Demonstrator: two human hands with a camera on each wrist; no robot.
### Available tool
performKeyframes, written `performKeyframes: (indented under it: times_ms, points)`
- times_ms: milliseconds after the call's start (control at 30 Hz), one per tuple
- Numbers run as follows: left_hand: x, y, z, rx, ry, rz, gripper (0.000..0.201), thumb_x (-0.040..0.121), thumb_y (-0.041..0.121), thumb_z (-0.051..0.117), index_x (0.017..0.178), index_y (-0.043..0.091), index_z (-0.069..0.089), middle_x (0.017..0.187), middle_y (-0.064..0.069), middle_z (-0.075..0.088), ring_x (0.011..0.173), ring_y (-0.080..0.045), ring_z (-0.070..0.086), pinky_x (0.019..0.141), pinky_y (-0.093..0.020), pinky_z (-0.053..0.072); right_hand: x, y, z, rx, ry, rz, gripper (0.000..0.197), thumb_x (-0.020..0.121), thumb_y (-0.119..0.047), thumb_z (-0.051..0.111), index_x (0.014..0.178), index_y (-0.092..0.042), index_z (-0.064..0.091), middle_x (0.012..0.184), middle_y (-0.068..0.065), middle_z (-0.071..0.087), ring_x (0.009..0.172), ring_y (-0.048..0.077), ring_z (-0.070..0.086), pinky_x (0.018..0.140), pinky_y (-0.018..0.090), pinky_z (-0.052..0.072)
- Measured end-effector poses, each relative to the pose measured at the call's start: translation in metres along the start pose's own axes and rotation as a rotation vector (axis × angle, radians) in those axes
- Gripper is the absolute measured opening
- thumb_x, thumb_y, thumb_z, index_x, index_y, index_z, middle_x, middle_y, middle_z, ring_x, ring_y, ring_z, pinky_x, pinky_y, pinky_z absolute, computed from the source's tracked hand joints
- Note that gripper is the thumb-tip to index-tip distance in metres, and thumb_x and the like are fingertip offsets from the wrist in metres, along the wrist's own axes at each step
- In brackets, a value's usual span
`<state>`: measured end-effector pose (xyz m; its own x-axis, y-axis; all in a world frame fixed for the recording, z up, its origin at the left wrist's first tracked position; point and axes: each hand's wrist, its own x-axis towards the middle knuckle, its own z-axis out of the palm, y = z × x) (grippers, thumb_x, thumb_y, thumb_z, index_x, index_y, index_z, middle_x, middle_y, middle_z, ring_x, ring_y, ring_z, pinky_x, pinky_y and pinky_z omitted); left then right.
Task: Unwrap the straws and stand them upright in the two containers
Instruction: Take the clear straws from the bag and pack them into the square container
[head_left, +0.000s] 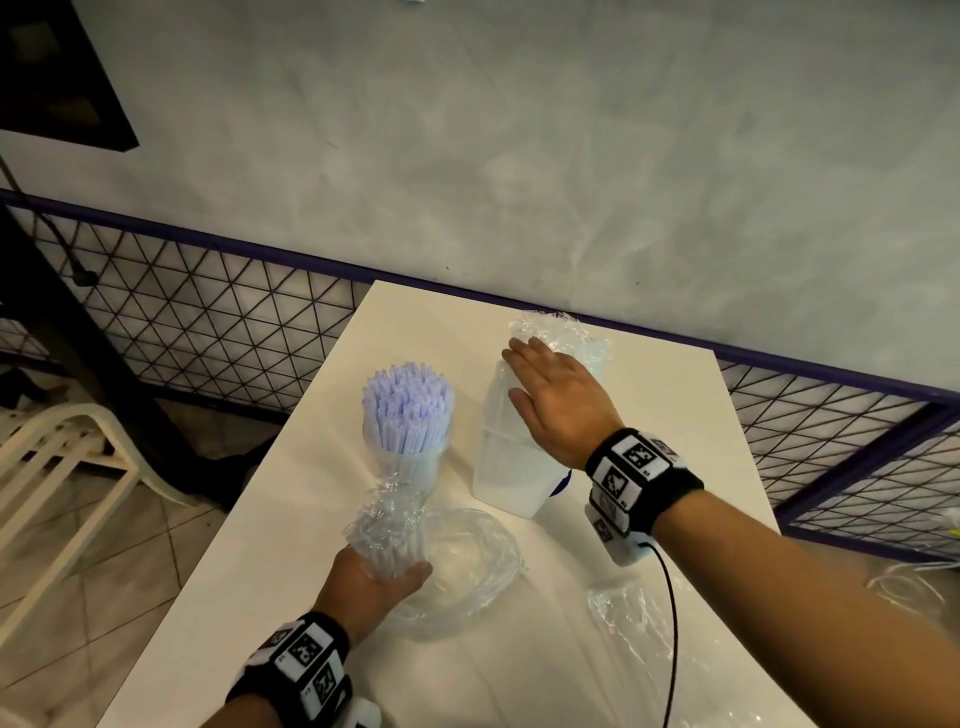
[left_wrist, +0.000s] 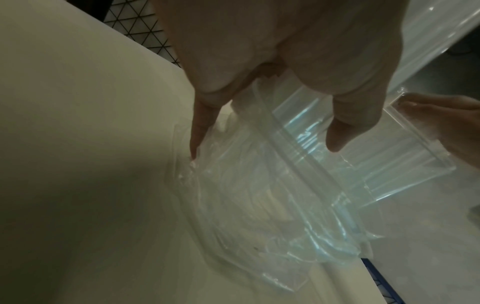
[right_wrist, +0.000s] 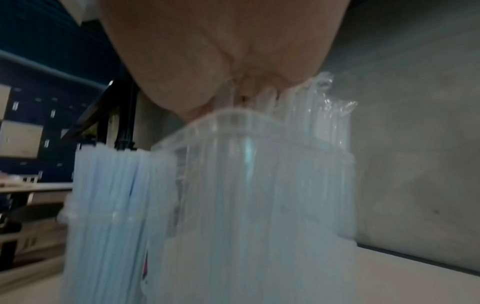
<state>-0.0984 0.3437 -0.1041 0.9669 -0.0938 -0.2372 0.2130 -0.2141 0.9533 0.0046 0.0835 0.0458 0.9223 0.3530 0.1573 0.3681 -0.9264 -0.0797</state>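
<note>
On the white table (head_left: 291, 545), your right hand (head_left: 553, 397) lies flat, fingers straight, on the wrapped straws in the far container (head_left: 506, 467); the other container (head_left: 410, 462) is full. Your left hand (head_left: 376, 584) grips a crumpled wrapper (head_left: 387, 525). Next, probably peel that plastic off. Whether straws remain inside the wrapper is unclear

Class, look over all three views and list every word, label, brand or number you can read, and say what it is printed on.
No readable words, brands or numbers in any view.
Left wrist band: black-and-white square code markers with tiny print beside them, too small to read.
Right wrist band: the same kind of markers, print too small to read.
Square container: a blue mark at its lower right side, mostly hidden, unreadable.
</note>
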Motion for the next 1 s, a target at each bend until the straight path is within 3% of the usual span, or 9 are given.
performKeyframes:
  times_ms: [100, 167, 267, 367, 467, 567, 733, 833, 1000]
  points:
    - [0.001, 0.0, -0.001, -0.011, -0.014, 0.0, 0.055, 0.049, 0.046, 0.083, 0.094, 0.018, 0.07, 0.084, -0.002, 0.074, 0.081, -0.018, 0.071, 0.078, -0.035, 0.058, 0.003, -0.008, -0.011, 0.057, 0.084, -0.01, 0.054, 0.102, -0.045, 0.041, 0.152, -0.028, 0.033, 0.162, -0.005, 0.027, 0.151, 0.02, 0.019, 0.12, 0.043, 0.016]
    - [0.0, 0.001, -0.001, -0.013, -0.018, 0.019, 0.058, 0.048, 0.047, 0.082, 0.097, 0.019, 0.069, 0.084, 0.001, 0.074, 0.082, -0.015, 0.071, 0.078, -0.031, 0.057, 0.009, -0.017, -0.014, 0.012, 0.141, -0.049, 0.042, 0.101, -0.045, 0.043, 0.142, -0.034, 0.048, 0.156, -0.011, 0.039, 0.147, 0.02, 0.029, 0.115, 0.044, 0.023]
    - [0.0, 0.003, -0.001, -0.026, -0.01, 0.018, 0.06, 0.046, 0.05, 0.081, 0.097, 0.021, 0.07, 0.088, 0.006, 0.074, 0.085, -0.011, 0.07, 0.079, -0.025, 0.056, 0.019, -0.02, -0.007, 0.028, 0.187, -0.015, 0.025, 0.097, -0.027, 0.055, 0.117, -0.025, 0.07, 0.138, -0.007, 0.061, 0.134, 0.027, 0.051, 0.105, 0.045, 0.038]
    - [-0.001, 0.003, 0.0, -0.041, -0.01, 0.012, 0.061, 0.048, 0.048, 0.082, 0.102, 0.022, 0.069, 0.093, 0.004, 0.073, 0.09, -0.01, 0.069, 0.086, -0.034, 0.056, 0.018, -0.013, 0.007, -0.012, 0.202, 0.018, 0.046, 0.08, 0.007, 0.062, 0.119, -0.016, 0.07, 0.13, 0.003, 0.067, 0.127, 0.031, 0.058, 0.105, 0.045, 0.042]
    - [-0.001, 0.003, -0.001, -0.057, -0.008, -0.014, 0.073, 0.046, 0.05, 0.086, 0.11, 0.021, 0.066, 0.1, 0.005, 0.072, 0.095, -0.008, 0.068, 0.092, -0.036, 0.054, 0.011, -0.021, 0.004, -0.058, 0.275, -0.044, 0.048, 0.082, 0.001, 0.059, 0.126, -0.018, 0.064, 0.14, 0.002, 0.059, 0.136, 0.029, 0.048, 0.11, 0.047, 0.033]
    - [0.0, 0.002, -0.001, -0.075, -0.021, -0.034, 0.076, 0.045, 0.055, 0.088, 0.11, 0.023, 0.065, 0.102, 0.004, 0.072, 0.098, -0.011, 0.068, 0.095, -0.041, 0.053, -0.003, -0.043, -0.014, 0.151, 0.341, -0.155, 0.056, 0.076, -0.005, 0.04, 0.125, -0.019, 0.063, 0.135, -0.002, 0.061, 0.13, 0.02, 0.051, 0.1, 0.039, 0.031]
    - [-0.001, 0.006, -0.001, -0.056, -0.005, -0.038, 0.066, 0.049, 0.05, 0.085, 0.106, 0.022, 0.066, 0.1, 0.003, 0.073, 0.096, -0.013, 0.068, 0.093, -0.043, 0.053, -0.037, -0.082, -0.017, 0.661, -0.246, -0.204, 0.073, 0.078, 0.002, 0.061, 0.146, -0.021, 0.045, 0.143, -0.007, 0.051, 0.107, 0.0, 0.049, 0.085, -0.001, 0.032]
    - [-0.001, 0.012, -0.002, -0.061, -0.054, -0.011, 0.064, 0.052, 0.047, 0.085, 0.109, 0.029, 0.065, 0.107, 0.005, 0.071, 0.103, -0.012, 0.066, 0.096, -0.044, 0.051, -0.039, -0.09, 0.002, 0.722, -0.431, -0.174, 0.086, 0.08, -0.007, 0.071, 0.151, -0.033, 0.031, 0.144, -0.015, 0.048, 0.102, 0.002, 0.053, 0.077, 0.004, 0.041]
    - [-0.001, 0.022, -0.004, -0.028, -0.146, 0.03, 0.053, 0.055, 0.039, 0.082, 0.106, 0.038, 0.065, 0.11, 0.01, 0.07, 0.106, -0.005, 0.064, 0.098, -0.038, 0.049, -0.04, -0.095, 0.025, 0.834, -0.411, -0.081, 0.048, 0.079, -0.012, 0.079, 0.123, -0.021, 0.064, 0.097, -0.021, 0.06, 0.082, 0.008, 0.058, 0.066, 0.01, 0.042]
